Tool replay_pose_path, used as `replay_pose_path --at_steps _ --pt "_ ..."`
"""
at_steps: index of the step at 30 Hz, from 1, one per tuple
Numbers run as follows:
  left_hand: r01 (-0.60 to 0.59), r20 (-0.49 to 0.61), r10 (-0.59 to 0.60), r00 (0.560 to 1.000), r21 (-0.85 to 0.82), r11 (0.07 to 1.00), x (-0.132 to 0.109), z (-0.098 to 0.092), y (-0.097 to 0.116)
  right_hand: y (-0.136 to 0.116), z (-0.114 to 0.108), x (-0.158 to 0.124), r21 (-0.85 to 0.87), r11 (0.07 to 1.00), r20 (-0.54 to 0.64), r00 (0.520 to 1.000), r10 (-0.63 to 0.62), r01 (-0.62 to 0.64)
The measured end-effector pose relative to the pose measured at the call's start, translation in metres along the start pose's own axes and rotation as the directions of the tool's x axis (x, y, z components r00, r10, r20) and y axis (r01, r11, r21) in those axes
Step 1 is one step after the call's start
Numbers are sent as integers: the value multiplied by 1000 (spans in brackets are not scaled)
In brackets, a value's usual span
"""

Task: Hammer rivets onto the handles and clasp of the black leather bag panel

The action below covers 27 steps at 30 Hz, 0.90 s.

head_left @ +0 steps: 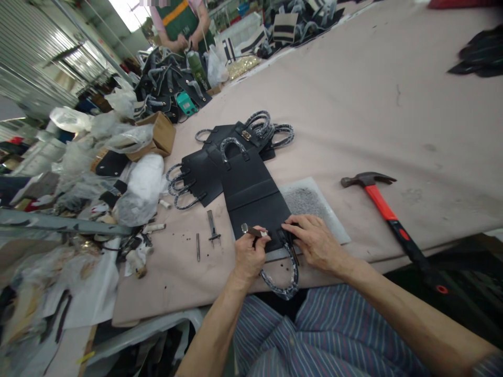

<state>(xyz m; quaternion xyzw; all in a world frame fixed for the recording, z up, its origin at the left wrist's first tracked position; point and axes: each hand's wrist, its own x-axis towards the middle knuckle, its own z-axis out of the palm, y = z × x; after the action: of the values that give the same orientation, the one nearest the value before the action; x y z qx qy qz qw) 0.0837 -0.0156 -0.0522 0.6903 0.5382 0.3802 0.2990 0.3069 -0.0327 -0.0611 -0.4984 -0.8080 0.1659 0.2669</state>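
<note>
Gripping the small metal tool (252,230) in my left hand (249,257), I should steady the black panel (256,201) flat with my right hand (316,243), whose closure I cannot tell.

The panel (255,201) looks leathery, smooth and matt — its near handle (286,291) glossy and plastic-wrapped

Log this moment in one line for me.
left hand: holding small tool | right hand: touching black panel | hammer: lying on table
</note>
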Motion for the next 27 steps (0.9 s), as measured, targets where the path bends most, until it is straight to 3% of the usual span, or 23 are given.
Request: replay_pose_path --at_steps 9,13,16,18,20,22,23,25,27 --pt "-87 16 86 996 46 995 0 1 -3 -2 -1 -1 67 998 -11 1000 -11 12" --pt "-92 44 91 995 33 995 0 0 0 12 -20 -8 98 995 -147 989 13 1" --pt "-99 49 98 994 7 995 -1 1 -2 41 -49 -27 -59 987 -349 930 119 -148" --pt "-97 45 97 994 -5 995 -2 2 -3 67 -69 -48 -208 924 -434 877 208 -322" --pt "-89 43 89 995 -4 996 -2 3 -5 92 -83 -70 -330 813 -339 864 373 -481" --pt "-72 45 72 996 0 997 -2 4 -5 109 -92 -86 -305 709 -238 772 589 -636" --pt "-65 46 65 997 0 998 -2 4 -5 113 -94 -90 -245 659 -192 702 686 -711" --pt "-60 44 60 997 -7 998 -2 4 -5 113 -95 -90 11 536 -65 534 843 -844" --pt "-61 49 62 997 -17 998 -2 4 -5 101 -96 -80 288 391 111 436 893 -874"
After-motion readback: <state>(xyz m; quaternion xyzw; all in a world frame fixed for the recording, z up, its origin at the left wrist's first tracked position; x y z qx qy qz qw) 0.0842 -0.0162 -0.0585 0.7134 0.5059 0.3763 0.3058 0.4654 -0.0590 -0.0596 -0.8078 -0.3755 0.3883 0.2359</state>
